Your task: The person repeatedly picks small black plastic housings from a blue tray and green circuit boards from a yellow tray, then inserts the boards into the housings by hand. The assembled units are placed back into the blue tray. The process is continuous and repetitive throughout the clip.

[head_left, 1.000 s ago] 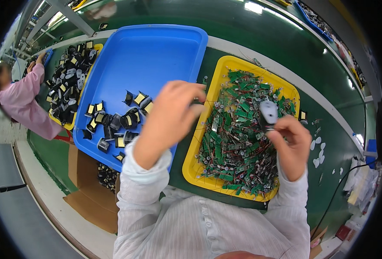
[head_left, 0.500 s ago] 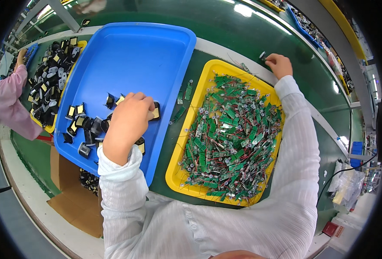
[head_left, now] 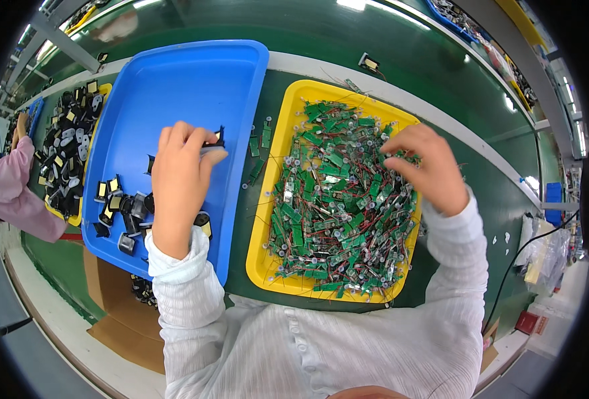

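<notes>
Over the blue tray [head_left: 175,60], my left hand [head_left: 183,176] pinches a small black plastic housing [head_left: 218,136] between thumb and fingers. More black housings [head_left: 132,211], several with yellowish pads, lie loose in that tray's near part. My right hand [head_left: 429,163] hovers at the right side of the yellow tray [head_left: 258,256], thumb and fingers apart, above a heap of small green circuit boards [head_left: 338,219] with thin red and black wires. Whether its fingertips touch a board cannot be made out. One black piece with a pale pad [head_left: 369,63] lies beyond the yellow tray.
A few green boards [head_left: 266,133] lie between the two trays. Left of the blue tray, another yellow tray [head_left: 76,218] is filled with black and grey parts. A co-worker in a pink sleeve [head_left: 8,179] sits at far left. An open cardboard box [head_left: 125,326] stands below.
My right hand has left a black piece on the far surface and come back over the circuit boards. My left hand has picked up a black housing. The whole view has shifted slightly.
</notes>
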`<state>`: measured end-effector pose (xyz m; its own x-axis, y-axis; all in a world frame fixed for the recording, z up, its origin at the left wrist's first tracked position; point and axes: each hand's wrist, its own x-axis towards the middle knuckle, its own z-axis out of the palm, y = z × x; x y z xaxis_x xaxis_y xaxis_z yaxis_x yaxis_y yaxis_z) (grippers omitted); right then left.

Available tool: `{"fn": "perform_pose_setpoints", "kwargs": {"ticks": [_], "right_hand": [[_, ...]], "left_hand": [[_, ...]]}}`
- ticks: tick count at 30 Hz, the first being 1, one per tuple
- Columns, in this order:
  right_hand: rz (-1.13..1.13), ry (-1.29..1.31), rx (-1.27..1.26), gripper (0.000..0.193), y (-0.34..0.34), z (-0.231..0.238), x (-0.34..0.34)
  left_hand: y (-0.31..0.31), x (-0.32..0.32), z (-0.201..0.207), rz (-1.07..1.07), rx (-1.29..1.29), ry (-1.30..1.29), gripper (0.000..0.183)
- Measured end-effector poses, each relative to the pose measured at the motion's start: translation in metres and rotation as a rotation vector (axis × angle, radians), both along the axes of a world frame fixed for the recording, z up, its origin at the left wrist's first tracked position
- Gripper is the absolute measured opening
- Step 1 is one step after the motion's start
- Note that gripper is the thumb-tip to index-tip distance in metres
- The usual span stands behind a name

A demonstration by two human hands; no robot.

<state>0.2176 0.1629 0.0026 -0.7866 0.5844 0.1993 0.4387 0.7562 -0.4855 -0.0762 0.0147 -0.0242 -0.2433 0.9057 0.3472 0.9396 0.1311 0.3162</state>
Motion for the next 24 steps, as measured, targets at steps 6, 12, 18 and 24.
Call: {"fn": "perform_pose_setpoints", "kwargs": {"ticks": [6,12,18,24], "right_hand": [[-0.108,-0.131,0.192,0.017,-0.024,-0.029,-0.024],[-0.057,0.083,0.105,0.015,-0.021,-0.034,-0.022],[-0.020,0.636,-0.520,0.012,-0.056,-0.009,-0.031],[0.004,0.694,-0.731,0.011,-0.077,-0.021,-0.048]], "left_hand": [[0.008,0.045,0.007,-0.277,0.253,-0.325,0.023],[0.006,0.069,-0.001,-0.392,0.216,-0.772,0.022],[0.003,0.080,-0.016,-0.382,0.116,-1.337,0.023],[0.002,0.083,-0.016,-0.487,0.075,-1.359,0.028]]}}
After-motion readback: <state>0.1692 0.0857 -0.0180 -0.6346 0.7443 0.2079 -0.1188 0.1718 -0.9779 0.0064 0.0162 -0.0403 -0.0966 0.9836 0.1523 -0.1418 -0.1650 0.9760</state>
